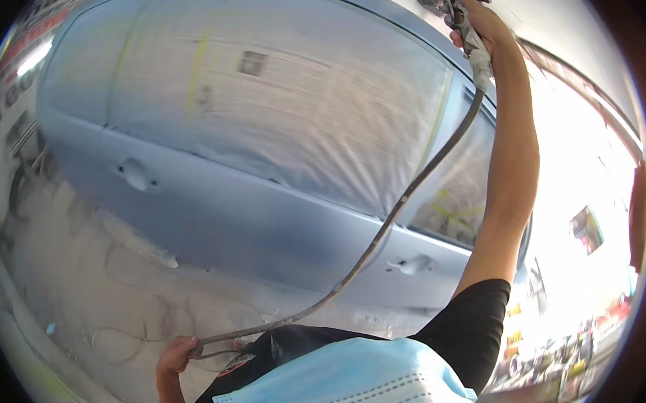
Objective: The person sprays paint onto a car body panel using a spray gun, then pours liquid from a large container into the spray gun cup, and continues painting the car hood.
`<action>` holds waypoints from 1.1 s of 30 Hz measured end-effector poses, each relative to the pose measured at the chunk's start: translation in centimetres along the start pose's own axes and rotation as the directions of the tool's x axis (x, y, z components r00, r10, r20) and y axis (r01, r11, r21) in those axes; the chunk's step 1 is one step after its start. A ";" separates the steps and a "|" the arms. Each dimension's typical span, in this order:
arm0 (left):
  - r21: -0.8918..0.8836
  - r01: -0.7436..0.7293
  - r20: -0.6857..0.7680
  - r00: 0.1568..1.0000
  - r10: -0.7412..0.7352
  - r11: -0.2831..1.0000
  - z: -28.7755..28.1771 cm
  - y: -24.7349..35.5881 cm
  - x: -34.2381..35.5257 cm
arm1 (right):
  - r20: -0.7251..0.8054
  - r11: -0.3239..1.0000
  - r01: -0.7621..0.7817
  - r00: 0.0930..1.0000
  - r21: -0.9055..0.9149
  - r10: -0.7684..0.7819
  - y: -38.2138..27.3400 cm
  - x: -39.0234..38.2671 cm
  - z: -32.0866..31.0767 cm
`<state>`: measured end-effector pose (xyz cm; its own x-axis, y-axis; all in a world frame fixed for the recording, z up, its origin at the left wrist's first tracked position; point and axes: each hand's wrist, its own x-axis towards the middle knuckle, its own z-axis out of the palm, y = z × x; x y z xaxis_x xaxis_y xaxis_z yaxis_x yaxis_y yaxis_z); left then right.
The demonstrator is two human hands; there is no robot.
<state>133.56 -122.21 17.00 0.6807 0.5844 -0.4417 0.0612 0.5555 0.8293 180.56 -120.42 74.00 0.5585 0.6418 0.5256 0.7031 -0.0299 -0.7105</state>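
My right hand (476,21) is raised high at the upper right, gripping a metal spray gun (450,7) by its handle, which has whitish wrapping near the hose joint. A dark hose (415,182) hangs from the gun and curves down to my left hand (181,352), which is closed around it at the lower left. In front of me is the side of a pale blue car (285,250), with its windows (291,106) covered by masking sheets and yellowish tape. The spray gun is beside the car's roof edge.
A dusty floor (131,294) with looped thin lines lies below the car. A cluttered bench (554,356) with small items stands at the lower right, near a bright wall. A lettered sign and a lit tube (35,56) are at the upper left. A blue face mask fills the lower edge.
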 end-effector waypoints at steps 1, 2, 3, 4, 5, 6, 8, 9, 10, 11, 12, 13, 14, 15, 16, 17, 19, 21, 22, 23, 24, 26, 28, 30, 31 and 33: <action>0.032 0.011 0.016 1.000 -0.012 0.999 1.5 0.7 0.2 | -0.120 0.996 -0.064 0.991 -0.069 0.055 0.9 -2.3 -1.9; 0.130 0.021 0.028 0.999 -0.025 0.991 3.2 1.3 0.9 | -0.249 0.980 -0.140 0.963 -0.144 0.101 2.0 -4.1 -4.4; 0.227 0.025 0.036 0.999 -0.034 0.974 4.8 1.6 1.6 | -0.138 1.000 -0.004 0.990 -0.030 0.000 6.8 -1.7 -9.4; 0.257 0.032 0.070 0.996 -0.051 0.966 6.3 1.3 2.4 | -0.176 0.998 -0.030 0.984 -0.046 0.022 10.8 -0.6 -14.2; 0.270 0.112 0.016 0.993 -0.121 0.956 7.8 0.7 3.3 | -0.147 0.999 -0.036 0.988 0.038 0.041 14.4 0.1 -18.3; 0.274 0.190 -0.034 0.982 -0.188 0.943 9.5 0.1 4.3 | -0.116 0.993 -0.039 0.992 0.114 0.052 16.6 -0.2 -21.7; 0.320 0.144 0.011 0.988 -0.156 0.936 13.3 -0.7 5.5 | -0.230 0.989 -0.100 0.966 0.104 0.122 20.3 -2.5 -26.8; 0.343 0.095 0.044 0.992 -0.117 0.935 15.2 -1.0 5.9 | -0.249 0.983 -0.121 0.956 0.138 0.153 22.7 -3.1 -29.7; 0.366 0.102 0.058 0.990 -0.132 0.925 16.8 -0.7 6.5 | -0.273 0.974 -0.149 0.943 0.169 0.192 25.3 -4.1 -32.3; 0.442 0.078 0.096 0.986 -0.134 0.893 19.2 -0.1 6.6 | -0.283 0.974 -0.184 0.934 0.136 0.216 27.3 -5.1 -34.9; 0.515 0.051 0.134 0.981 -0.139 0.856 20.9 0.0 6.7 | -0.296 0.970 -0.204 0.926 0.132 0.235 29.6 -6.0 -37.3; 0.530 0.054 0.146 0.977 -0.153 0.846 21.7 -0.6 7.2 | -0.310 0.966 -0.208 0.918 0.155 0.248 31.7 -7.1 -39.9; 0.450 0.104 0.201 0.956 -0.214 0.887 22.0 -1.6 8.2 | -0.326 0.962 -0.207 0.910 0.179 0.257 33.5 -8.2 -42.1; 0.370 0.163 0.261 0.927 -0.271 0.915 22.3 -2.5 9.3 | -0.361 0.959 -0.227 0.891 0.172 0.276 35.3 -9.4 -44.1; 0.391 0.169 0.265 0.920 -0.287 0.905 23.1 -3.1 10.0 | -0.406 0.949 -0.243 0.861 0.200 0.306 37.1 -10.8 -45.3; 0.415 0.197 0.256 0.912 -0.322 0.888 23.8 -3.5 10.8 | -0.484 0.945 -0.258 0.813 0.201 0.325 38.9 -12.3 -46.7; 0.486 0.204 0.249 0.900 -0.359 0.850 25.6 -4.5 12.2 | -0.629 0.946 -0.264 0.708 0.186 0.322 41.9 -15.8 -48.6; 0.545 0.223 0.150 0.923 -0.355 0.809 27.0 -6.3 13.3 | -0.634 0.938 -0.301 0.694 0.173 0.340 42.7 -19.8 -49.5; 0.585 0.252 0.034 0.942 -0.334 0.771 26.9 -7.3 14.2 | -0.624 0.927 -0.331 0.691 0.176 0.365 44.3 -22.7 -49.2; 0.623 0.272 0.033 0.927 -0.372 0.733 26.7 -8.6 15.5 | -0.588 0.931 -0.349 0.733 0.105 0.341 45.3 -25.7 -48.8; 0.626 0.246 0.062 0.931 -0.361 0.740 26.6 -10.2 16.8 | -0.572 0.904 -0.424 0.728 0.056 0.377 45.2 -28.6 -47.3; 0.635 0.219 0.131 0.915 -0.382 0.741 28.5 -12.5 18.5 | -0.507 0.862 -0.487 0.713 0.139 0.484 46.4 -34.7 -47.5; 0.717 0.148 0.226 0.875 -0.428 0.681 31.0 -14.4 19.4 | -0.485 0.791 -0.504 0.626 0.347 0.611 47.5 -41.1 -46.7; 0.729 0.168 0.255 0.833 -0.491 0.663 32.0 -16.1 20.3 | -0.446 0.745 -0.508 0.598 0.431 0.666 47.7 -44.6 -45.8; 0.749 0.184 0.282 0.781 -0.558 0.637 32.8 -16.7 20.9 | -0.469 0.732 -0.536 0.562 0.420 0.681 48.5 -46.9 -46.5; 0.831 0.061 0.329 0.748 -0.577 0.553 36.1 -16.8 21.6 | -0.573 0.711 -0.613 0.463 0.344 0.676 48.1 -50.9 -48.1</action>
<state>173.57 -140.28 5.88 0.7136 -0.0778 -0.6962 0.6822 -0.1487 0.7159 207.14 -191.40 35.53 0.9863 -0.1621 0.0312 0.0064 -0.1512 -0.9885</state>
